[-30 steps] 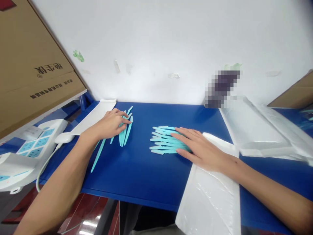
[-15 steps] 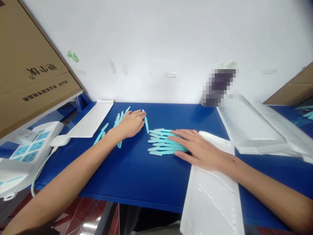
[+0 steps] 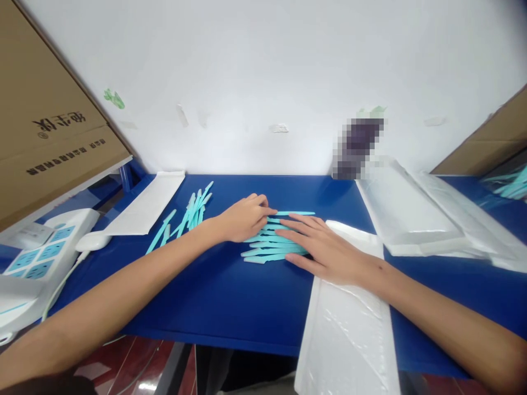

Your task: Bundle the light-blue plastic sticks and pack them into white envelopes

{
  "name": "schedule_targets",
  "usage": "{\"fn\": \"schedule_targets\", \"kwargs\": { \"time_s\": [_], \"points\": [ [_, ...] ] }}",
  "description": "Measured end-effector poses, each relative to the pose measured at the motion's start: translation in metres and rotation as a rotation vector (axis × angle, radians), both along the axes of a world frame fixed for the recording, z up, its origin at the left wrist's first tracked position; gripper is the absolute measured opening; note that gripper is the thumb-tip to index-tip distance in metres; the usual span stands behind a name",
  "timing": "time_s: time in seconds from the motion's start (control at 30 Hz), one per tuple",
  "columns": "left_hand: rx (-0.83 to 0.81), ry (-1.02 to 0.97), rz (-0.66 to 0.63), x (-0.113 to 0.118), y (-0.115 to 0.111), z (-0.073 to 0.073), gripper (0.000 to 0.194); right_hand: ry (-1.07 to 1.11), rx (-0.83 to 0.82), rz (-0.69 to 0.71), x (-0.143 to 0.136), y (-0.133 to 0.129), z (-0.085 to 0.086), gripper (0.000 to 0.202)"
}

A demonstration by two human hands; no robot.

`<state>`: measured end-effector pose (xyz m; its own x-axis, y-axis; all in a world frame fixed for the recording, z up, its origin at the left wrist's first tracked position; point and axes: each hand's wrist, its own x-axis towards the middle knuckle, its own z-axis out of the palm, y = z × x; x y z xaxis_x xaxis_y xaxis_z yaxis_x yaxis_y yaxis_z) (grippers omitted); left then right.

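My left hand (image 3: 247, 216) is closed on the end of a slim turquoise eyebrow razor (image 3: 296, 213), held at the far side of a row of several more razors (image 3: 263, 252). Its fingertips hide part of that row. My right hand (image 3: 319, 244) lies palm down with fingers spread over the row's right ends, touching them. Under its palm and wrist is a white padded mailer (image 3: 349, 334) that hangs over the table's front edge. A loose pile of razors (image 3: 193, 211) lies on the left, beyond my left forearm.
The blue table (image 3: 230, 296) meets a white wall. At left are a white mailer (image 3: 144, 206), a power strip (image 3: 49, 247) with a white plug and cable, and a large cardboard box (image 3: 61, 109). More mailers (image 3: 415, 219) lie at right near a blurred dark object (image 3: 358, 148).
My left hand has moved right with one razor, from beside the left pile to the row. The razor has swung from nearly upright to level. My right hand stays on the row.
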<state>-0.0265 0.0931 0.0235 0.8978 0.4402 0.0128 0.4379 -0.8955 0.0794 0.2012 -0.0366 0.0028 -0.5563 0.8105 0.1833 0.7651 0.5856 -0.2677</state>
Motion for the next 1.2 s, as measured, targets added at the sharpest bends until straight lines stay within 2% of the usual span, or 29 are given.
{"fn": "schedule_targets", "kwargs": {
  "time_s": [0.13,0.23,0.33,0.43,0.53,0.67,0.77,0.97,1.2],
  "points": [
    [-0.056,-0.091,0.011,-0.019,-0.011,0.003,0.048,0.016,-0.025,0.001,0.001,0.0,-0.001,0.055],
    [0.057,-0.185,0.106,-0.032,-0.011,0.007,0.038,0.013,-0.056,0.006,0.001,0.001,-0.001,0.057],
    [0.106,-0.178,0.152,-0.041,-0.012,0.009,0.051,0.003,-0.046,0.001,0.001,0.002,0.001,0.057],
    [0.063,-0.18,0.122,-0.048,-0.016,0.009,0.046,0.0,0.018,-0.016,0.0,0.003,0.002,0.062],
    [0.082,-0.198,0.024,-0.051,-0.021,0.008,0.033,0.02,0.042,0.04,-0.001,0.002,0.003,0.061],
    [0.144,-0.152,-0.102,-0.05,-0.026,0.005,0.039,0.037,0.03,0.092,-0.002,-0.001,0.004,0.052],
    [0.167,-0.096,-0.088,-0.047,-0.027,0.002,0.043,0.037,0.038,0.082,-0.003,-0.001,0.004,0.051],
    [0.194,-0.073,0.017,-0.046,-0.026,-0.004,0.049,0.058,0.048,0.082,-0.002,-0.001,0.003,0.05],
    [0.158,-0.1,-0.069,-0.049,-0.025,0.003,0.045,0.059,0.019,0.08,-0.004,-0.001,0.006,0.051]
  ]
}}
